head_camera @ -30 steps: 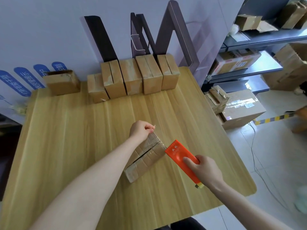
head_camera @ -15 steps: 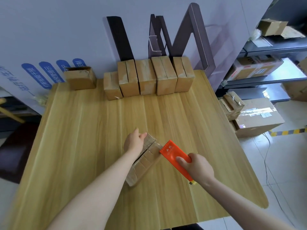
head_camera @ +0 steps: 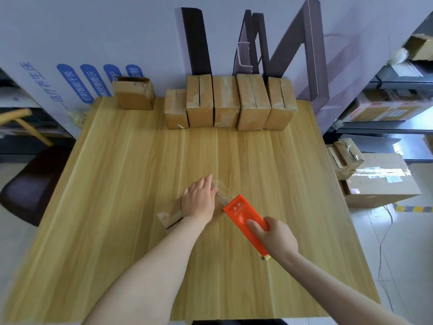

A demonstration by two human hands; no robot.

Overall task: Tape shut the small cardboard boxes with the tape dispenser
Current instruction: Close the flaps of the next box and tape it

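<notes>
A pale wood-grain surface (head_camera: 117, 207) stands against a white wall panel (head_camera: 46, 38) printed with blue ovals (head_camera: 70, 83) of white Chinese characters, too blurred to read surely. Along the far edge stands a row of five cardboard boxes (head_camera: 226, 102), with a sixth box (head_camera: 134, 93) apart at far left. Near the middle, the left hand (head_camera: 199, 201) lies flat on a small box (head_camera: 169, 215), fingers (head_camera: 207, 184) straight and together, hiding all but the box's near-left end. Just right of it, the right hand (head_camera: 277, 238) has its fingers curled round an orange tape dispenser (head_camera: 241, 213) whose small white print is illegible. Clear tape (head_camera: 221, 198) between dispenser and box is barely discernible.
</notes>
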